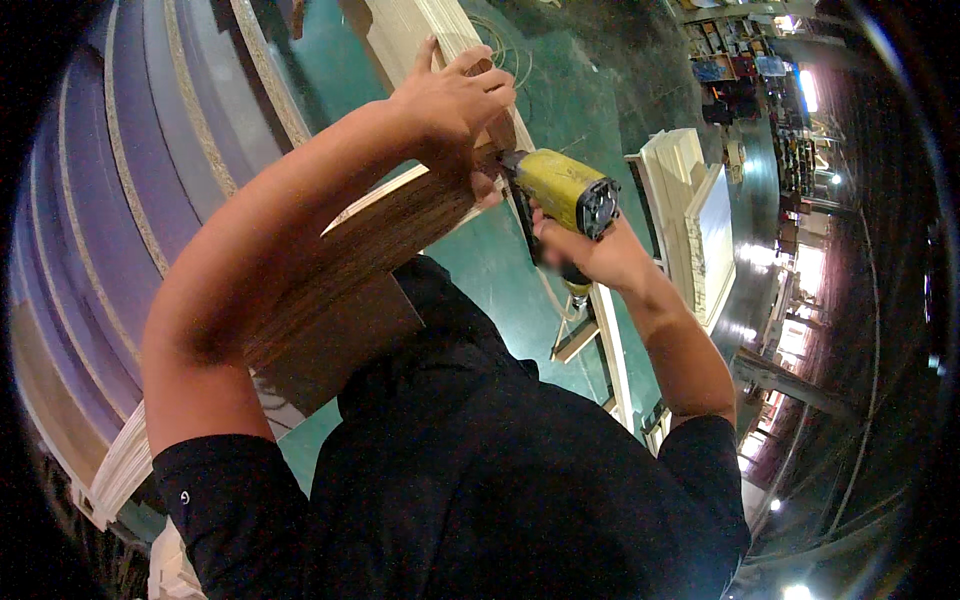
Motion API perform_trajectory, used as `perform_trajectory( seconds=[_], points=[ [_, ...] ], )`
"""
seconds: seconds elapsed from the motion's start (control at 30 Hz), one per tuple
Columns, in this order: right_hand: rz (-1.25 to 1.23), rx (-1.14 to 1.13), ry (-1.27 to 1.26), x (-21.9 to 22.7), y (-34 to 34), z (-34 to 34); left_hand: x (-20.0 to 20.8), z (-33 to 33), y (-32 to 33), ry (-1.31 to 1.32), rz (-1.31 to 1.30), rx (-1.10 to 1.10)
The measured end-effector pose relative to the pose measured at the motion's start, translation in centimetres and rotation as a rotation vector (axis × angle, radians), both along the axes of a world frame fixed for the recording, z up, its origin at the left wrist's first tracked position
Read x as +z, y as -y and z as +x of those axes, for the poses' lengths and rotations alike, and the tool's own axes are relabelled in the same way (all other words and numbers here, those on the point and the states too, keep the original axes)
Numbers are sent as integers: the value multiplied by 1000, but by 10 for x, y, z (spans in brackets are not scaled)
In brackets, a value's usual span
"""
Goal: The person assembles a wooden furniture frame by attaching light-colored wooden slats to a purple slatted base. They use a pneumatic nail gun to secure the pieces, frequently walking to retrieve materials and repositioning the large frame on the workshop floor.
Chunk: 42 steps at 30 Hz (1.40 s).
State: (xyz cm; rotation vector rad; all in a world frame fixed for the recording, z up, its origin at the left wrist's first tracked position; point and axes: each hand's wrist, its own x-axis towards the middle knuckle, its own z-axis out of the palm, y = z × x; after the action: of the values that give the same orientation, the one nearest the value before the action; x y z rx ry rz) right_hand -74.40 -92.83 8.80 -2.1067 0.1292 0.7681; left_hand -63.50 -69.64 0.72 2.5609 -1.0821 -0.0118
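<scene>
The yellow nail gun (565, 190) is gripped in the curled fingers of the right hand (590, 250), at the upper right end of the brown board (400, 225); whether its nose touches wood cannot be told. By the left hand (450, 105), fingers spread wide, a pale wooden strip (450, 25) is covered just above that end. Purple panels (85, 200) are ranged left of the board; pale boards (670, 190) are stacked well to its right.
</scene>
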Motion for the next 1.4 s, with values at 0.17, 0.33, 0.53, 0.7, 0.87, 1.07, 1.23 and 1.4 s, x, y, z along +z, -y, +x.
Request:
perform_trajectory(
  seconds=[0.17,0.33,0.53,0.7,0.87,1.07,1.23,1.4],
  points=[
    [167,-104,120,-26,22,-51,-2,3,2,46,32,-34],
    [223,-379,133,-100,53,-166,5,-15,-3,59,54,-27],
    [197,-777,72,-204,69,-282,10,-59,-8,9,48,-64],
    [209,-838,17,-269,75,-365,23,-123,-42,-93,163,-59],
    [210,-671,-44,-362,84,-438,21,-270,-99,143,-5,-38],
    [-116,-551,-278,-408,40,-514,11,-434,-185,-89,-306,207],
    [-202,-525,-414,-406,15,-585,-4,-509,-358,147,-384,616],
    [-590,-39,-316,-415,-12,-608,42,-559,-527,291,-64,920]
  ],
)
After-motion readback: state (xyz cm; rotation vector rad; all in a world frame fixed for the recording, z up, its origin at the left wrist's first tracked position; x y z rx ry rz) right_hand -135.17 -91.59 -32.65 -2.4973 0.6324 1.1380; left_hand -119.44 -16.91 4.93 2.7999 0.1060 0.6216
